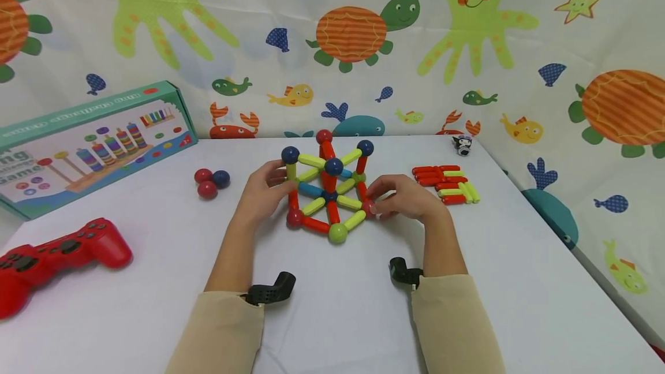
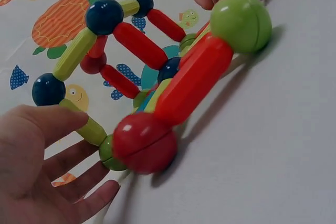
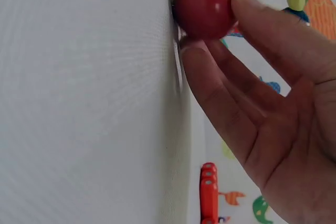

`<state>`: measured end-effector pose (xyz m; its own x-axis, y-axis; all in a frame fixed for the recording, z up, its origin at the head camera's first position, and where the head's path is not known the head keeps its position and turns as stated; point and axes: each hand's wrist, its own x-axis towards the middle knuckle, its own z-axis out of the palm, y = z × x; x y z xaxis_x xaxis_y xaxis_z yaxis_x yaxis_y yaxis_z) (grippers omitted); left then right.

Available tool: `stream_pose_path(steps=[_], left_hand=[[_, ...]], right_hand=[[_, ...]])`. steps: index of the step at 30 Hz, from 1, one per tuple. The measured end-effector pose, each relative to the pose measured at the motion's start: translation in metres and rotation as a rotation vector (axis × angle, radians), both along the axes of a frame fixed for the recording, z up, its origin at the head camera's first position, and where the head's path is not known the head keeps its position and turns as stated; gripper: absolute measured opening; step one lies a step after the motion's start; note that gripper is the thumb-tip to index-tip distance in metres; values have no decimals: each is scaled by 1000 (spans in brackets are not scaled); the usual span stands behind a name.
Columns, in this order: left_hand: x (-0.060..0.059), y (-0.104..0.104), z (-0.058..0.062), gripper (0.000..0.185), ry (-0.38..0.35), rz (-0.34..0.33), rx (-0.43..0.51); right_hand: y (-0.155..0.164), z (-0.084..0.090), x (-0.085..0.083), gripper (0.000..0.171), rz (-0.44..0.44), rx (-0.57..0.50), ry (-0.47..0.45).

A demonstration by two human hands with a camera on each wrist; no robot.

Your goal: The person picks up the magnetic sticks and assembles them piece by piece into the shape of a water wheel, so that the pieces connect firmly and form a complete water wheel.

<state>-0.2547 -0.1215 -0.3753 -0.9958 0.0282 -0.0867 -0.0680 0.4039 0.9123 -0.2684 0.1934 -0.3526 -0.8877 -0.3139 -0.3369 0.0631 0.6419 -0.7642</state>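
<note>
White table (image 1: 156,235), structure (image 1: 327,189) between hands

On a white table, a teal cardboard toy box (image 1: 93,143) lying at about ten o'clock from the rod-and-ball structure carries the only lettering in view. Large white letters on its front face, cut off by the picture's left edge, read "ng" and, on a line further down, "Game". A line of smaller white print runs along the box's top edge, too blurred to read, and a small red tag at the box's lower right corner is likewise illegible. Nothing readable shows in either wrist view.
</note>
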Motion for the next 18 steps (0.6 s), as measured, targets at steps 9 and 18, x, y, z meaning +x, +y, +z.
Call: stream_pose_path(steps=[9, 18], left_hand=[[2, -3, 0, 52, 2, 4, -57], [-1, 0, -4, 57, 10, 17, -19]], right_hand=[[8, -2, 1, 31, -141, -46, 116], [48, 28, 7, 33, -191, 48, 200]])
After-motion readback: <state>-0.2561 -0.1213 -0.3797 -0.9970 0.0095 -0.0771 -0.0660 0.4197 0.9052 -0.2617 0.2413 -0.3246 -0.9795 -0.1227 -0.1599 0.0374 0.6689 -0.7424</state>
